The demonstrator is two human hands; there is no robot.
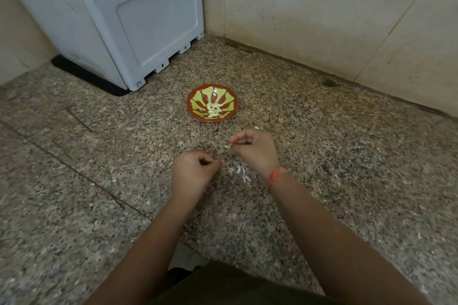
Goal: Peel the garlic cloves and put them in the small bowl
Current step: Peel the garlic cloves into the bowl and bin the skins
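Centre of frame: right hand (252,148) pinches a pale garlic piece (230,145) between thumb and fingertip. Left hand (195,168), just lower left, is curled, its contents hidden. Small bowl (198,95) with peeled cloves (214,109) lies directly above, nearer the right hand.

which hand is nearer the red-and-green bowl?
The right hand, with the orange thread band on its wrist, pinching a pale scrap. It sits just short of the small red-and-green patterned bowl; the left hand is further back.
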